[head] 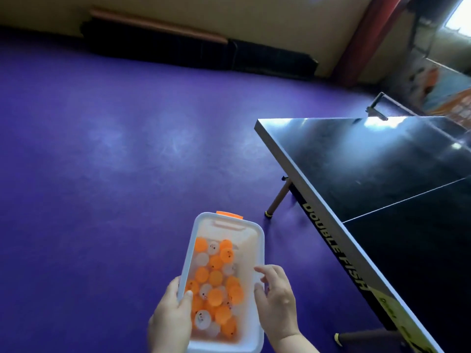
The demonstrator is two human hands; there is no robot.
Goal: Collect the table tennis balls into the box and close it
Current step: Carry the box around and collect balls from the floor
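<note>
at 6 o'clock the left grip (170, 312) is clamped on the left rim of a white, translucent rectangular plastic box (190, 250), thumb curled over the edge. the right grip (277, 299) lies against the box's right rim, fingers loosely apart and clamped on nothing. the open-topped box is held above the purple floor (102, 149), and a heap of orange and white table tennis balls (215, 296) fills its near part. an orange plastic latch (229, 214) sits on its far end. from 4 to 2 o'clock stretches a black table tennis table (382, 161), "double fish" lettered on its side edge, with one brown leg (277, 197) standing on the floor. around 12 o'clock, dark low panels (178, 47) line the cream wall.
</note>
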